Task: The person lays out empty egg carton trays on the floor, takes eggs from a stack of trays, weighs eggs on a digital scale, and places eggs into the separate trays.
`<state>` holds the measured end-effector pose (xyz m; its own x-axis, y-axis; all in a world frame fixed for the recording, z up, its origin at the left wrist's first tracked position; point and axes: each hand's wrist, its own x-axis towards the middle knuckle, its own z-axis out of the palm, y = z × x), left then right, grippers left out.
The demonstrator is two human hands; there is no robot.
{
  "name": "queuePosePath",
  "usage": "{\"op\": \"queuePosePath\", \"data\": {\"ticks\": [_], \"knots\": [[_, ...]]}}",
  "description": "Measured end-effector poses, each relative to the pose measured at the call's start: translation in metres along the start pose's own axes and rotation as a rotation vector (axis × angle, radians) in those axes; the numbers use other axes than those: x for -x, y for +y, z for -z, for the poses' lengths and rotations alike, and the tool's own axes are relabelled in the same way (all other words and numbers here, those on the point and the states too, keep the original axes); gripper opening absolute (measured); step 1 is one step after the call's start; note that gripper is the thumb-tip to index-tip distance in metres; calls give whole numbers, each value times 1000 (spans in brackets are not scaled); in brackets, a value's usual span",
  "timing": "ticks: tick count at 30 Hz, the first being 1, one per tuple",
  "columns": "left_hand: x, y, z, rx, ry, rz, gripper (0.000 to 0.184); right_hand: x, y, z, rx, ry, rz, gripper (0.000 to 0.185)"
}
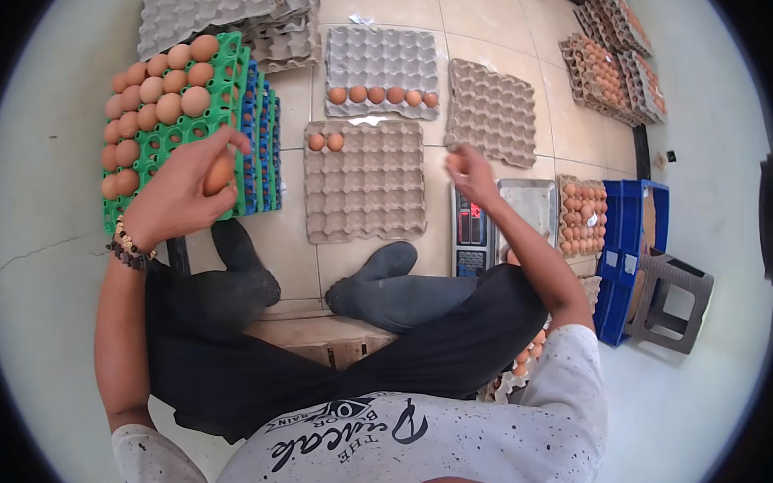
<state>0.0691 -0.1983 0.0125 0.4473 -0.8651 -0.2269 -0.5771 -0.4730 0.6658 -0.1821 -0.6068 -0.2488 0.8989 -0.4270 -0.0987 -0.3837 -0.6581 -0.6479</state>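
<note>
The stack of a green plastic egg tray (230,85) on blue plastic trays (273,152) is the biggest hazard: the left forearm reaches up beside it, and a bump from the wrist could jolt the brown eggs seated on top. Lower down, the right leg's dark rubber boot (375,280) has its toe just beside the grey-brown pulp tray (364,200) carrying two brown eggs (326,142); a shift of that foot could shove it. The digital scale with a silver metal pan (526,204) lies under the right forearm, so a dropped elbow might knock it. Smallest and most fragile is the smooth brown egg (220,173) in the left hand (184,182): too loose a pinch could let it slip, too hard a squeeze could crack it.

The left arm stretches forward, bent inward at the wrist, a dark beaded bracelet (130,249) around it. The hand hovers at the green tray's right side, with thumb and fingers curled about the egg and parted only by its width. The right arm angles inward across the scale; its hand (471,175) hangs near the display end, fingers bent in. An orange-brown blur at their tips looks like another egg, but I cannot tell whether they grip it.
</note>
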Motion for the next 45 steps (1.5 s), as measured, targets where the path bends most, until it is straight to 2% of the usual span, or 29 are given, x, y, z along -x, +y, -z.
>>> {"op": "queuePosePath", "data": {"ticks": [1, 3, 4, 7, 11, 12, 15, 17, 19, 22, 25, 26, 29, 30, 31, 32, 33, 34, 35, 36, 37, 39, 41, 45], "knots": [[1, -1, 0, 37, 17, 10, 37, -14, -23, -23, 16, 15, 155, 34], [4, -8, -3, 110, 46, 33, 42, -43, -57, -72, 71, -62, 266, 34], [5, 0, 1, 175, -39, 169, 41, -55, -70, -95, 108, -67, 291, 33], [10, -2, -1, 35, -45, 83, 40, -85, -101, -142, 204, -106, 235, 31], [13, -5, -8, -46, 16, -49, 38, -101, -97, -170, 270, -156, 194, 35], [13, -1, -7, 5, -24, 14, 40, -92, -114, -159, 281, -111, 117, 38], [9, -9, -19, -91, -10, -58, 44, -81, -150, -131, -294, -180, -72, 40], [5, -2, -29, -81, 57, -104, 41, -51, -205, -79, -1097, -448, -259, 46], [-1, 3, -43, -75, 148, -223, 40, -5, -263, -37, -1556, -707, -67, 58], [-6, 18, -62, -121, 212, -283, 43, 34, -305, -10, -1516, -656, -91, 64], [-3, 30, -74, -239, 282, -382, 49, 43, -302, -9, -1397, -570, -79, 62], [-2, 31, -74, -321, 344, -430, 54, 47, -294, -11, -1424, -525, -133, 57], [6, 26, -38, -226, 418, -281, 57, 47, -249, 24, -1220, -535, -154, 50], [10, 17, -20, -212, 439, -108, 60, 48, -227, 37, -1139, -410, -176, 45], [13, -8, -7, -302, 567, -33, 54, 47, -199, 53, -1045, -269, -203, 40], [21, -42, 10, -471, 596, 49, 50, 45, -157, 69, -991, -175, -222, 36], [33, -86, 31, -606, 543, 17, 46, 48, -115, 83, -929, -76, -254, 32], [47, -111, 45, -449, 490, 88, 42, 53, -85, 98, -836, 50, -320, 30], [56, -135, 60, -120, 274, 334, 40, 62, -55, 113, -739, 167, -388, 28], [65, -161, 65, -164, 291, 370, 41, 76, -23, 128, -730, 233, -489, 28], [73, -164, 56, -423, 511, 160, 40, 87, 7, 138, -730, 291, -575, 28], [76, -166, 58, -463, 466, 413, 38, 112, 58, 145, -739, 391, -695, 29], [76, -166, 58, -365, 441, 480, 38, 137, 106, 145, -739, 473, -766, 31], [76, -171, 61, -338, 407, 548, 39, 182, 180, 122, -477, 436, -850, 42]]}}
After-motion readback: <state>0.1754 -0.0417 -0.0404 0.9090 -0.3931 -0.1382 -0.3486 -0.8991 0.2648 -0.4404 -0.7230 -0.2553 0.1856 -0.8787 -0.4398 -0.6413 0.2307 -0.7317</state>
